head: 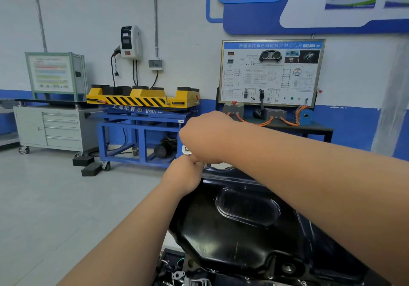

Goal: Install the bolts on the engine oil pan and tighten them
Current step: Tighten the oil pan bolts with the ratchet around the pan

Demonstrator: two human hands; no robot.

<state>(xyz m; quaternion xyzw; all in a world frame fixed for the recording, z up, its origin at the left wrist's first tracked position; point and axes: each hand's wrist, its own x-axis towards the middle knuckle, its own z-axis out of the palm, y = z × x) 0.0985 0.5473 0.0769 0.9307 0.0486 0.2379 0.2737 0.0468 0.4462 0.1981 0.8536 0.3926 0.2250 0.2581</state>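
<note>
Right hand (207, 137) grips tool (186, 150) | left hand (186, 175) at oil pan (243, 215) edge

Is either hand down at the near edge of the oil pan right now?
No, the left hand and right hand meet at the far edge of the oil pan, by a silver tool.

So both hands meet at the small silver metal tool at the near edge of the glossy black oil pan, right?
Not the near edge. The head view shows the left hand and right hand meeting at the small silver metal tool at the far edge of the glossy black oil pan, away from the camera.
</note>
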